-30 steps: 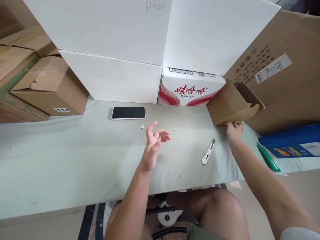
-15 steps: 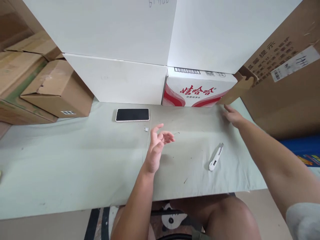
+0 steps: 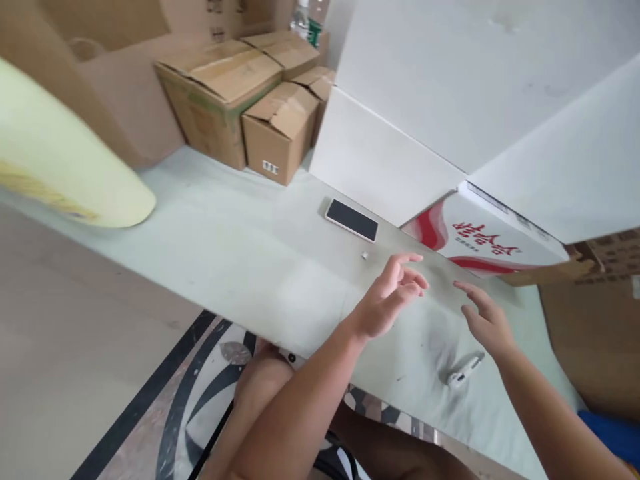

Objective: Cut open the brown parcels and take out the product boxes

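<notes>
My left hand point(image 3: 387, 297) hovers over the middle of the table, its fingers apart and nothing in them. To its right, my right hand point(image 3: 485, 320) is also empty, with thumb and fingers spread. A white utility knife point(image 3: 464, 372) lies on the cloth just below my right hand, its tip pointing up and to the right. Beyond my left hand rests a phone point(image 3: 352, 221) with a dark screen and a pale edge. A tiny white square piece point(image 3: 365, 255) sits between that phone and my left hand.
A white and red carton point(image 3: 480, 233) with red lettering stands behind my hands, beside large white boxes point(image 3: 380, 153). Brown cardboard boxes point(image 3: 283, 133) are stacked at the back left. A pale yellow-green rounded object point(image 3: 75, 160) stands at the far left of the pale green table point(image 3: 250, 233).
The view has swung left and tilted. My right hand has come away from the carton's right end toward my left hand. Phone and utility knife appear to lie where they were.
</notes>
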`<state>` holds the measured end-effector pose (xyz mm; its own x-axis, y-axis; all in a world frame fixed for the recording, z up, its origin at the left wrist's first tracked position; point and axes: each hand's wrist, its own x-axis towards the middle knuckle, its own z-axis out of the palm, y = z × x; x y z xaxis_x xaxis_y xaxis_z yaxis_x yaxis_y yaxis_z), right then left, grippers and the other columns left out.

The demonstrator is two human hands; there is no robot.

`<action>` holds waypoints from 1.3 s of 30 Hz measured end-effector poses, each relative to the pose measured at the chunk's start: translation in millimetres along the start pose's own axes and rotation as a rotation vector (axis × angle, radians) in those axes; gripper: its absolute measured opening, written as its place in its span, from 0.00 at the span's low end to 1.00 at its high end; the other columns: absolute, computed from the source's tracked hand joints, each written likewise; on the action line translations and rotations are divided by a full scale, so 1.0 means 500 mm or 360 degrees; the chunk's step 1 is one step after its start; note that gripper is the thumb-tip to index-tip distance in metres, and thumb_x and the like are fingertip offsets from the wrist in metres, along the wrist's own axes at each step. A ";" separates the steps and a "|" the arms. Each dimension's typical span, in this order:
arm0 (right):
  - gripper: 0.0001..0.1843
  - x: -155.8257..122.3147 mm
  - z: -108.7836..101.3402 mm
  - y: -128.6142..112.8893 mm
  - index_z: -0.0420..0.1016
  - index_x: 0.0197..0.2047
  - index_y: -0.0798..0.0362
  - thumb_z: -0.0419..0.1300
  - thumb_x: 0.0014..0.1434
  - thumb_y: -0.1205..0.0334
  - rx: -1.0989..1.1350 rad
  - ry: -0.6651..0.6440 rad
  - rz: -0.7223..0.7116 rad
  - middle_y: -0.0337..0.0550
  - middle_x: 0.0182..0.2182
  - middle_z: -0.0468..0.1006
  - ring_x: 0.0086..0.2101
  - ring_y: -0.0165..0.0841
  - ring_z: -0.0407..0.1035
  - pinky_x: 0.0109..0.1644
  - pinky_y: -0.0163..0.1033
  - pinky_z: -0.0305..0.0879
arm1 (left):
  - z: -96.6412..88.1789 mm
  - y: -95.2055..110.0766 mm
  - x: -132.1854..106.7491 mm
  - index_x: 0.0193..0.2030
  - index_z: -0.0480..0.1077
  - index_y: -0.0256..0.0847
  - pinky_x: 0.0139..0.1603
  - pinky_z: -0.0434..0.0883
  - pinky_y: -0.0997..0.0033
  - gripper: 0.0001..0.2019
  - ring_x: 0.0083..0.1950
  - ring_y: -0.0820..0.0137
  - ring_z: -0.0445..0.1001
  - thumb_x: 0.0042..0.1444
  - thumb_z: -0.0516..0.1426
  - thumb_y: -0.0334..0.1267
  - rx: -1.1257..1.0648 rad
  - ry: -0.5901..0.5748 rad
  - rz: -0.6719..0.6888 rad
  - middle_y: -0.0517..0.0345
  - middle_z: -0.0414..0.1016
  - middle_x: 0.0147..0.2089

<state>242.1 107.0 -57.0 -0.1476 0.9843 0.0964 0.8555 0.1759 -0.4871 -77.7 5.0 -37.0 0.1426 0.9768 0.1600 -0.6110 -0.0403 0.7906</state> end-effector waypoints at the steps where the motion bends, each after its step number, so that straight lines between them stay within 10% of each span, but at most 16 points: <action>1: 0.29 0.014 0.015 -0.046 0.82 0.56 0.47 0.57 0.52 0.58 -0.0012 -0.0001 -0.0132 0.50 0.61 0.80 0.63 0.48 0.73 0.69 0.58 0.69 | -0.007 0.013 -0.008 0.63 0.61 0.47 0.62 0.66 0.53 0.26 0.51 0.62 0.72 0.63 0.56 0.55 -0.0006 0.0030 0.0030 0.53 0.72 0.49; 11: 0.31 0.242 0.317 -0.638 0.75 0.67 0.51 0.56 0.60 0.62 -0.0084 -0.0096 -0.1211 0.58 0.65 0.72 0.66 0.50 0.69 0.72 0.61 0.66 | -0.107 0.112 -0.057 0.28 0.57 0.44 0.34 0.51 0.64 0.19 0.30 0.71 0.50 0.66 0.51 0.53 0.0073 0.0611 0.0370 0.64 0.50 0.27; 17: 0.45 0.362 0.476 -0.810 0.58 0.78 0.49 0.66 0.61 0.51 -0.0148 -0.0120 -0.1166 0.61 0.78 0.49 0.76 0.65 0.44 0.74 0.80 0.47 | -0.145 0.135 -0.064 0.26 0.56 0.44 0.35 0.54 0.63 0.21 0.30 0.70 0.52 0.68 0.49 0.50 0.0096 0.0770 0.0555 0.62 0.54 0.26; 22: 0.50 0.413 0.524 -0.821 0.55 0.76 0.58 0.67 0.62 0.41 -0.0131 -0.0161 -0.1154 0.66 0.77 0.48 0.75 0.69 0.44 0.73 0.86 0.41 | -0.155 0.139 -0.065 0.25 0.57 0.44 0.35 0.55 0.62 0.24 0.30 0.69 0.54 0.69 0.49 0.55 0.0105 0.0842 0.0546 0.61 0.54 0.26; 27: 0.43 0.367 0.470 -0.799 0.53 0.77 0.58 0.62 0.65 0.51 -0.0252 -0.0130 -0.1136 0.62 0.79 0.48 0.75 0.60 0.49 0.74 0.80 0.48 | -0.155 0.143 -0.076 0.25 0.58 0.44 0.35 0.54 0.62 0.25 0.29 0.69 0.53 0.70 0.49 0.56 0.0141 0.0884 0.0584 0.62 0.52 0.25; 33: 0.39 0.188 0.336 -0.699 0.55 0.77 0.62 0.55 0.66 0.58 -0.0519 -0.0083 -0.1264 0.63 0.79 0.52 0.75 0.54 0.55 0.75 0.68 0.54 | -0.160 0.156 -0.088 0.25 0.57 0.44 0.35 0.56 0.62 0.24 0.29 0.68 0.55 0.70 0.49 0.55 0.0249 0.1097 0.0770 0.62 0.52 0.25; 39: 0.35 -0.031 0.228 -0.479 0.59 0.76 0.54 0.56 0.69 0.53 -0.0536 0.0128 -0.1292 0.64 0.74 0.64 0.72 0.54 0.62 0.74 0.64 0.57 | -0.174 0.163 -0.090 0.32 0.61 0.45 0.46 0.65 0.64 0.11 0.39 0.65 0.64 0.67 0.52 0.42 0.0646 0.1691 0.0896 0.59 0.61 0.34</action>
<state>-16.9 50.7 -40.8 -0.7488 0.5510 0.3684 0.6045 0.7957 0.0386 -201.8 -23.9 -31.3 -0.8659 0.4832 0.1291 -0.0752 -0.3810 0.9215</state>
